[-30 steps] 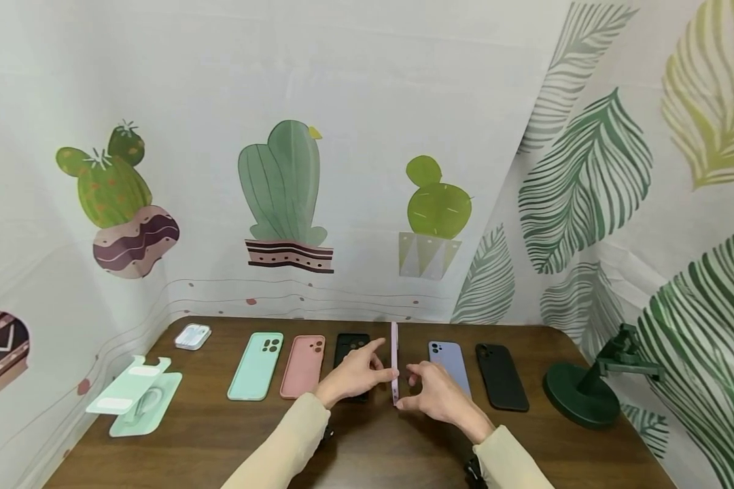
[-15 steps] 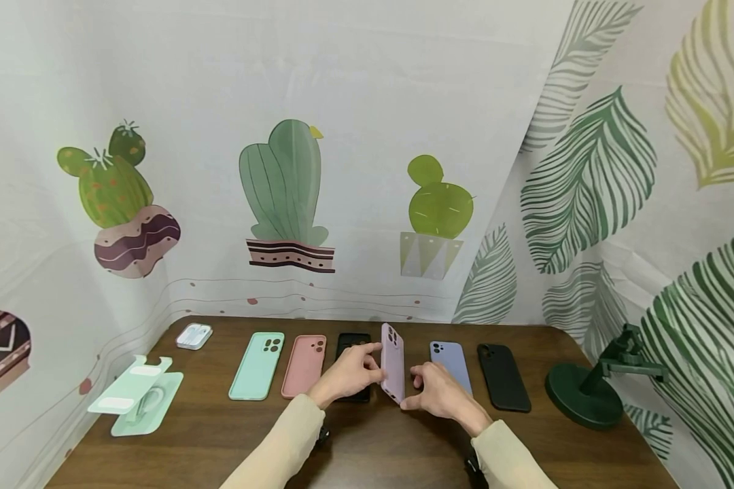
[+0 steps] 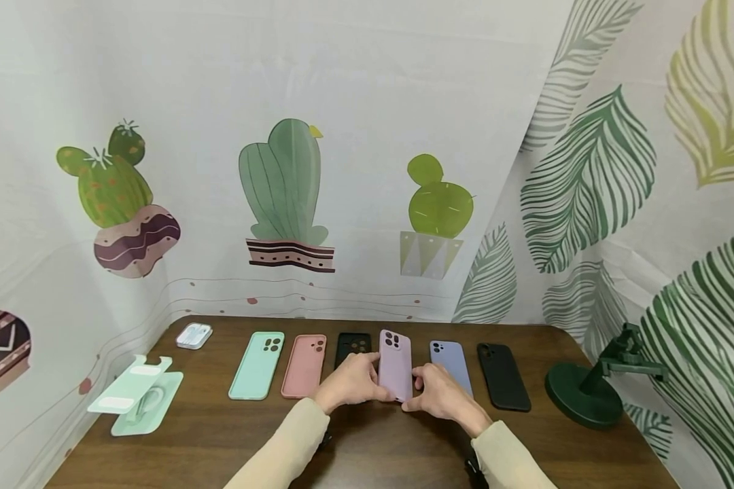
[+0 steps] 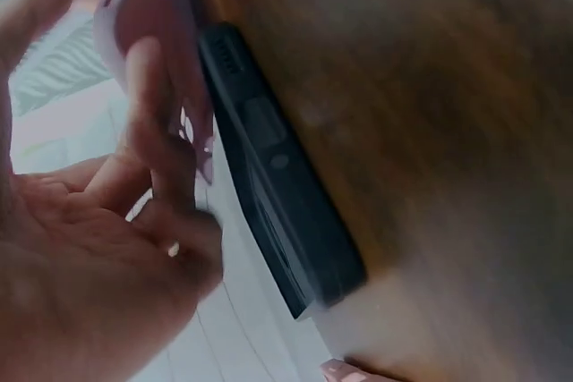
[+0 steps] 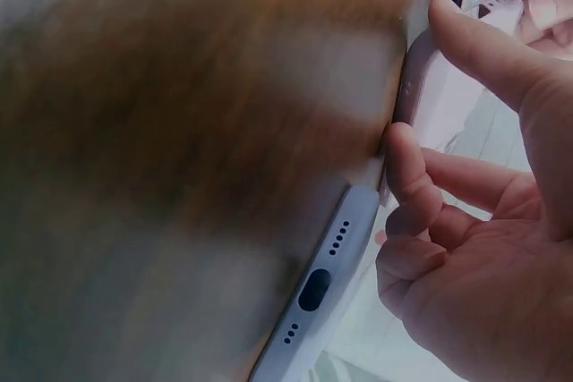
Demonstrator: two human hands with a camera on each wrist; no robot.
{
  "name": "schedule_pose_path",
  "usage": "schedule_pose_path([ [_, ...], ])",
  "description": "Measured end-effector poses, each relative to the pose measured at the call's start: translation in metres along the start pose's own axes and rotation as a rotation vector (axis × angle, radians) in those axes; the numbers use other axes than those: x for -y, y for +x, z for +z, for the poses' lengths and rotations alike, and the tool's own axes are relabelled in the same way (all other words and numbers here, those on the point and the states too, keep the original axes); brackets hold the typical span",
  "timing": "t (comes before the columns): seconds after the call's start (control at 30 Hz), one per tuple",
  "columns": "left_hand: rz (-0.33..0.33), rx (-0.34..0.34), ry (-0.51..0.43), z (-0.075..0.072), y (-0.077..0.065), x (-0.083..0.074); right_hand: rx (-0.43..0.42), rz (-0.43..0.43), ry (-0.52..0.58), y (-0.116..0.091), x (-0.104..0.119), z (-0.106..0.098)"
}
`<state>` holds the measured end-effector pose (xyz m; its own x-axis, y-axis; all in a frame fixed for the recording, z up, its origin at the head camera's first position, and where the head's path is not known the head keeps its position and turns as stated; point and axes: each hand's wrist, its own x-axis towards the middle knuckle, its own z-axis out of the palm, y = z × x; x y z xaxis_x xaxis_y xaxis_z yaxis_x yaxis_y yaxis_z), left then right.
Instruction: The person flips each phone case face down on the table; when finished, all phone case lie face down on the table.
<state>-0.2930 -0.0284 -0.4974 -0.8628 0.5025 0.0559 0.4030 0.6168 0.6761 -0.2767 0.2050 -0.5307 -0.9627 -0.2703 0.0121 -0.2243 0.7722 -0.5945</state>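
Observation:
A lilac phone case (image 3: 395, 363), camera cutouts at its far end, is held between two hands near the middle of the table. My left hand (image 3: 351, 382) holds its left edge, index finger along the side and thumb at the near corner. My right hand (image 3: 442, 394) grips the near right corner, thumb at the bottom end and fingers against the right side. In the left wrist view, the lilac case (image 4: 161, 15) stands beside a black phone case (image 4: 277, 167) under the left hand. The right wrist view shows a blue-lavender phone case (image 5: 313, 292) below the right fingers.
Mint (image 3: 255, 367) and pink (image 3: 304, 367) phone cases lie left of the hands, a black one (image 3: 503, 377) to the right. A mint folding stand (image 3: 137, 401) and a small white box (image 3: 193, 336) are at left. A green stand (image 3: 587, 394) is at right.
The lilac case has turned from edge-on, through a slant, to show its back face upward, its far end lowering. The left hand has followed, its thumb shifting to the near corner.

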Motion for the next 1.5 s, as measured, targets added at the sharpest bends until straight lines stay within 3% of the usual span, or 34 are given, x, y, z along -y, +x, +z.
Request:
schedule_pose_path([
  [0.17,0.006,-0.027,0.2,0.01,0.002,-0.003,-0.032,-0.032,-0.027,0.008,-0.022,0.011],
  [0.27,0.011,-0.049,0.257,0.015,0.004,-0.005,-0.044,-0.022,-0.042,0.009,-0.028,0.015],
  [0.47,-0.022,-0.04,0.301,0.023,0.005,-0.01,-0.056,-0.032,-0.053,0.002,-0.026,0.011],
  [0.6,-0.046,-0.03,0.327,0.026,0.005,-0.013,-0.039,-0.029,-0.006,-0.009,-0.007,-0.001],
  [0.7,-0.049,-0.026,0.363,0.028,0.006,-0.015,-0.034,-0.016,0.02,-0.011,-0.004,-0.004],
  [0.93,-0.047,-0.021,0.381,0.03,0.008,-0.02,-0.044,-0.075,-0.028,0.001,-0.035,0.01],
  [1.03,-0.021,-0.041,0.403,0.038,0.011,-0.011,-0.057,-0.059,-0.039,0.001,-0.037,0.012],
  [1.17,-0.029,-0.046,0.407,0.038,0.01,-0.013,-0.057,0.003,-0.022,-0.006,-0.021,0.004],
  [1.27,-0.054,-0.05,0.377,0.029,0.003,-0.026,-0.054,0.042,0.006,-0.017,0.002,-0.01],
  [1.37,-0.049,-0.072,0.355,0.025,0.0,-0.028,-0.075,0.069,0.006,-0.026,0.023,-0.023],
  [1.5,-0.053,-0.063,0.326,0.018,-0.006,-0.024,-0.121,0.074,-0.022,-0.031,0.032,-0.029],
])
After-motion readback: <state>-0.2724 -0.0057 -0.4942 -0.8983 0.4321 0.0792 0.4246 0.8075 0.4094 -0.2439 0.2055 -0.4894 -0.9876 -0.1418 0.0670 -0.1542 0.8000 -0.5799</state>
